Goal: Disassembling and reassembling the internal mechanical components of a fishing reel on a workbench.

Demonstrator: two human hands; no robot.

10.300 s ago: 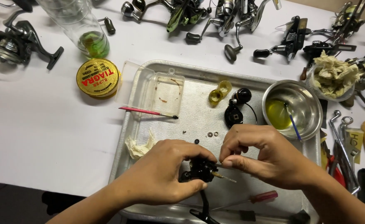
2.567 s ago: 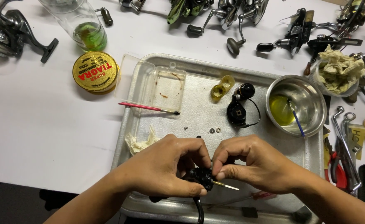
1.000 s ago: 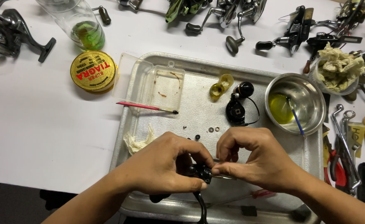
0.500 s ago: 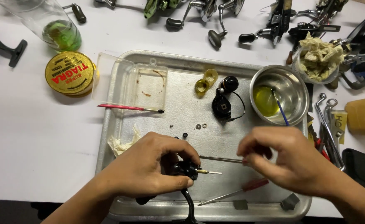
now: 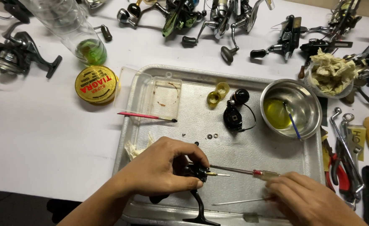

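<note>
Here, black reel body: gripped in left hand over metal tray. Right hand closed on screwdriver. Steel bowl: yellow oil, blue brush. Clear plastic box: nearly bare, red smears.

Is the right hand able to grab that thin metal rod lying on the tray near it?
Probably yes. The right hand rests on the tray right beside the thin metal rod, with only bare tray between them. Its fingers seem busy with the screwdriver, though, which might hinder it.
</note>
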